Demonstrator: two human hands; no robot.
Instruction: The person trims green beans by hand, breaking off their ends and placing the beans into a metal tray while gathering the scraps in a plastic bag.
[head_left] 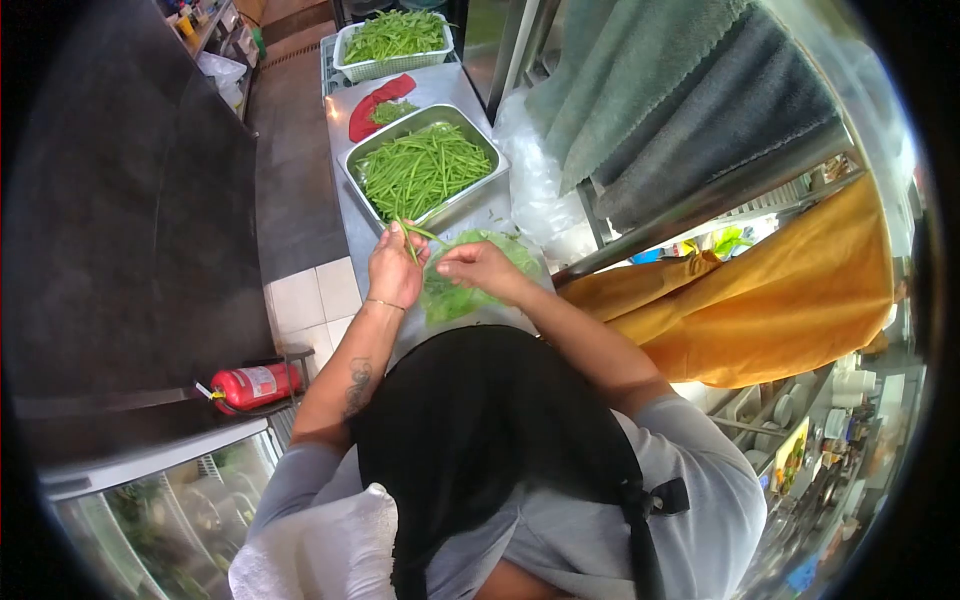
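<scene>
Green beans [425,165] fill a metal tray [497,172] on the steel counter. Just in front of that tray, my left hand [396,268] is closed on a few green beans [412,238] that stick out from its fingers. My right hand [484,270] is to the right of it, thumb and fingertips pinched near the bean ends; what it holds, if anything, is too small to make out. Below both hands a light green plastic bag [450,297] lies on the counter.
Behind the tray, a red cloth [367,119] lies beside a small heap of green pieces [393,111]. A white basket of greens [395,67] stands farther back. Towels [690,120] and an orange cloth [770,290] hang at right. A fire extinguisher [255,386] is at left.
</scene>
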